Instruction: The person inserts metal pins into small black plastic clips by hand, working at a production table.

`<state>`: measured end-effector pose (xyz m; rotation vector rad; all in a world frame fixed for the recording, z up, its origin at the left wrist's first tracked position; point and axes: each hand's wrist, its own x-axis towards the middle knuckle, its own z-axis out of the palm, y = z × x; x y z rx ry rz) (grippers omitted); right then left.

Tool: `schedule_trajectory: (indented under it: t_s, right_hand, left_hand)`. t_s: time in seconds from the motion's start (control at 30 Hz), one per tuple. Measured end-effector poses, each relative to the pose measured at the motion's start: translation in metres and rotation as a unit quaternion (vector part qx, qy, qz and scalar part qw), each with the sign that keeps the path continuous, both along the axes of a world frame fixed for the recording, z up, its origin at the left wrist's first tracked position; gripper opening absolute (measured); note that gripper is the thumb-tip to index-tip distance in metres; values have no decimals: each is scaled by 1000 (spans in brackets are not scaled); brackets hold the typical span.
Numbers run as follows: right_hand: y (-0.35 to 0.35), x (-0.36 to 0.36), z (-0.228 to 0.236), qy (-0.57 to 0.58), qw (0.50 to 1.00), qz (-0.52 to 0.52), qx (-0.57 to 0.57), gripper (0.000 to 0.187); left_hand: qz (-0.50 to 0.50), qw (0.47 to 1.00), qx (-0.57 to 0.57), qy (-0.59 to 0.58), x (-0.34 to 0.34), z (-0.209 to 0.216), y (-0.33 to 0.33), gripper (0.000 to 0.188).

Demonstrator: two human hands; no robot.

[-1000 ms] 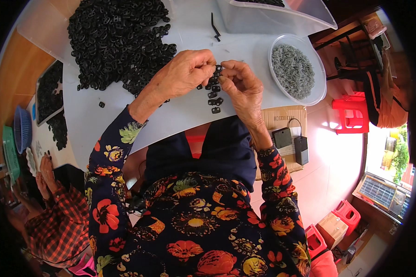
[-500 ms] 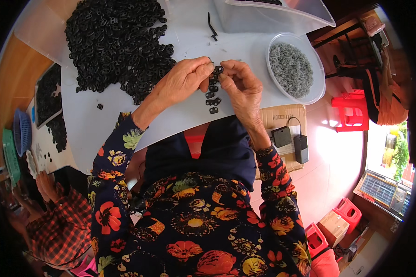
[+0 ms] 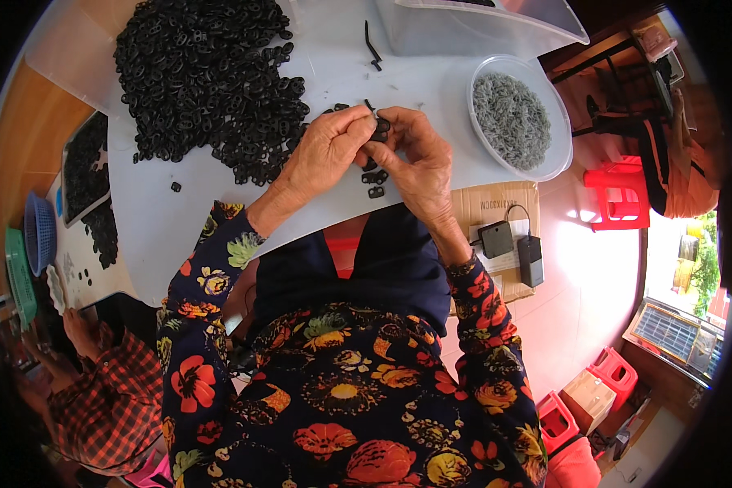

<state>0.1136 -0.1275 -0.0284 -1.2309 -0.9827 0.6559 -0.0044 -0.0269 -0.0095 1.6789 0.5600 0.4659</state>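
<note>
My left hand (image 3: 327, 153) and my right hand (image 3: 416, 163) meet over the near part of the table, fingertips pinched together. Between them is a small black two-hole plastic piece (image 3: 381, 126), which looks like a cord lock; the fingers partly cover it. My right thumb lies across it, while my left thumb and forefinger close at its upper left side. Just under my right hand are several loose black pieces (image 3: 376, 192). A large pile of similar black pieces (image 3: 199, 81) spreads beyond my left hand. Right of my hands, a round clear bowl (image 3: 563, 167) holds small grey coils, apparently springs (image 3: 511, 122).
A thin black stick (image 3: 372, 45) lies on the white table (image 3: 431, 77), beside a clear plastic bin (image 3: 472, 32). On the floor at right are a cardboard box (image 3: 496, 203) with black devices and a red stool (image 3: 618, 195). Another person (image 3: 106, 398) sits at left.
My hands have come closer together. My right hand has turned, its thumb now lying across the black piece, and my left hand has shifted slightly right.
</note>
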Motion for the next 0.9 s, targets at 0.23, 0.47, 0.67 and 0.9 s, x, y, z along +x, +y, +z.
schedule_trajectory:
  t_s: [0.23, 0.47, 0.67, 0.9]
  right_hand:
    - [-1, 1, -5, -62, 998, -28, -18, 29]
    - [-3, 1, -3, -138, 989, -32, -31, 26]
    - [-5, -2, 7, -191, 980, -45, -33, 25]
    - [-6, -3, 10, -193, 980, -36, -44, 23]
  left_hand:
    - [-20, 1000, 7, -3, -2, 4, -2, 31]
    - [-38, 999, -28, -3, -4, -2, 0, 30]
    - [-40, 998, -34, -28, -5, -5, -3, 29]
    - [-38, 999, -18, -21, -5, -5, -4, 30]
